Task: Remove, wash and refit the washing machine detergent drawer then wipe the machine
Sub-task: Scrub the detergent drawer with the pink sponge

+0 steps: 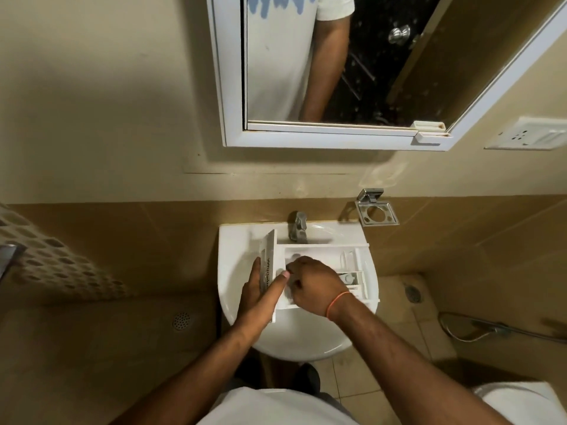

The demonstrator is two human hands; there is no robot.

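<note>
A: Drawer [322, 251] lay across the sink [233, 271], under the tap [297, 230]. Why?
B: Washing. Left hand [260, 297] clamped its front panel at sink's left edge; right hand [316, 285], fingers curled, worked inside — hold unclear.

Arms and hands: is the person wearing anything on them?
Both arms are bare, with no gloves and no sleeves reaching the forearms. The right hand has a thin orange thread bracelet tied round its wrist. The left hand wears nothing, no ring or watch showing. In the mirror, a short white sleeve ends above the elbow.
</note>
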